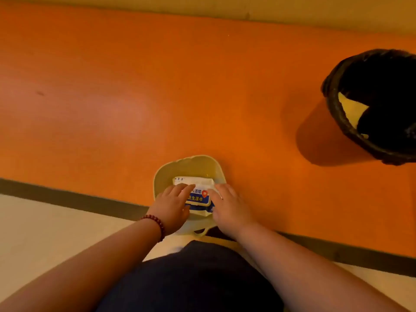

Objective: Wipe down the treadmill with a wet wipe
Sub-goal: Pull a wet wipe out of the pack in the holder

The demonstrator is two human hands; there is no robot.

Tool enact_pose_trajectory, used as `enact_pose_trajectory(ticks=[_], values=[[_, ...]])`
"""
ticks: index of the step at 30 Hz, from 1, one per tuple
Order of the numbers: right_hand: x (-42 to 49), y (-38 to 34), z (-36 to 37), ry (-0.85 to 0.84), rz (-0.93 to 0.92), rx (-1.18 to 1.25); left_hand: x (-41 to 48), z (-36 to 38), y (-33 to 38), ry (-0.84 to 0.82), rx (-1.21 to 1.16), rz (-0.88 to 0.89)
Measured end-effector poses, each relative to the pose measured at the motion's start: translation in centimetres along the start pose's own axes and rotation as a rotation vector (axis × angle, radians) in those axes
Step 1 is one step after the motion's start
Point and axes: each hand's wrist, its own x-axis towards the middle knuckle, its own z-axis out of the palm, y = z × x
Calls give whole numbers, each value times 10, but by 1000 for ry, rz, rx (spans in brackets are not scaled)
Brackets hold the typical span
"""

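Note:
A white and blue pack of wet wipes lies in a pale cream plastic basket on the orange floor. My left hand, with a red bead bracelet at the wrist, rests on the pack's left side with its fingers laid flat across the label. My right hand is at the pack's right edge, its fingertips on the white flap there; whether they pinch the flap is unclear. No treadmill is in view.
A bin lined with a black bag stands on the orange floor at the right. A dark strip separates the orange floor from pale flooring near me. My dark-clothed knee fills the bottom centre.

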Motion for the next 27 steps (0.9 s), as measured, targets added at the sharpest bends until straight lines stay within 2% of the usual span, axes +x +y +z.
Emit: enact_pose_trajectory(ticks=[3,8,11,15,20,24,27], values=[[18,6,26,172,-34,6,8,26,-18,140,-5,11],[30,14,54,275,-118,-121,23,54,-35,325,101,97],[28,20,57,354,-106,-142,27,63,-33,359,141,127],[21,35,53,380,-20,-148,42,61,-18,379,156,209],[12,60,43,363,67,-201,63,54,5,325,103,286],[20,56,42,349,103,-212,68,52,6,378,189,268],[32,49,45,375,58,-224,66,56,1,428,293,228]])
